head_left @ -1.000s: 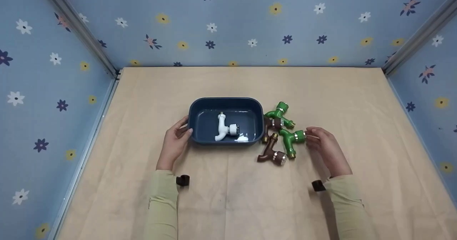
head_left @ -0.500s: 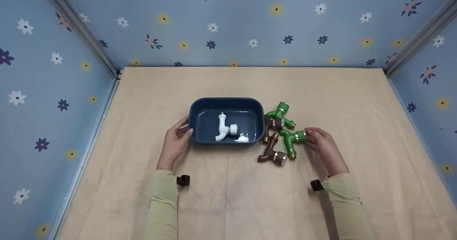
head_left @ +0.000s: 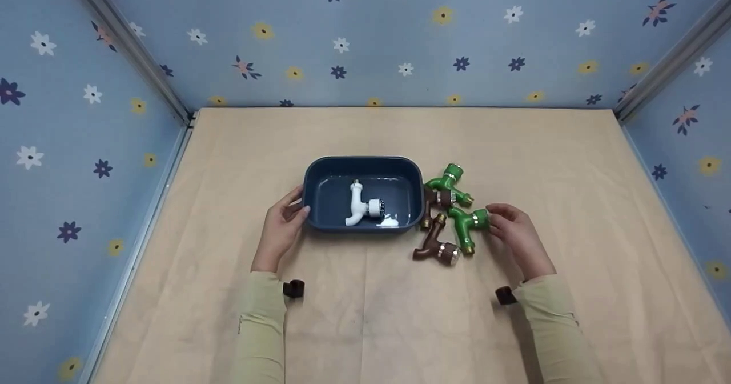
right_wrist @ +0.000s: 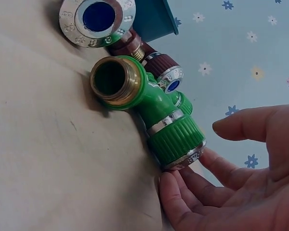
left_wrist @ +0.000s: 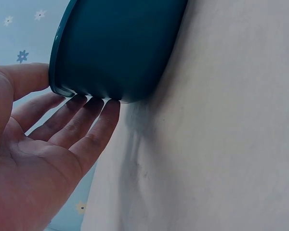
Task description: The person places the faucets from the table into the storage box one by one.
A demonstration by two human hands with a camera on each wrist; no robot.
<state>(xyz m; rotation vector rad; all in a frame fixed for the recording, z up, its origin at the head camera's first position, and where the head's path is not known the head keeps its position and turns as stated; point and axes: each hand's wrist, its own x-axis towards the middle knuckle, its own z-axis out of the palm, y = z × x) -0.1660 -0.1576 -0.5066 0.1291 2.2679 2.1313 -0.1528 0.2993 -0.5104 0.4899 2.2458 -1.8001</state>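
My left hand (head_left: 281,224) is at the left end of a dark blue bin (head_left: 365,228). In the left wrist view its fairly straight fingers (left_wrist: 72,129) touch the bin's outer wall, with the thumb at the rim. A white faucet (head_left: 358,206) lies inside the bin. My right hand (head_left: 517,236) is beside the knob of the nearer green faucet (head_left: 467,224). The right wrist view has its fingertips right at the knob's end, while the thumb (right_wrist: 241,124) stands apart from it. This faucet lies on the table, its brass threaded end toward me.
A brown faucet (head_left: 434,244) lies left of the nearer green one. Another brown faucet (head_left: 442,198) and a second green faucet (head_left: 449,182) lie against the bin's right side. Blue flowered panels (head_left: 365,41) enclose the cloth-covered table (head_left: 365,315) at the back and sides.
My right hand has shifted slightly left, bringing its fingertips up to the green faucet's knob. My left hand stays at the bin, and the faucets keep their places.
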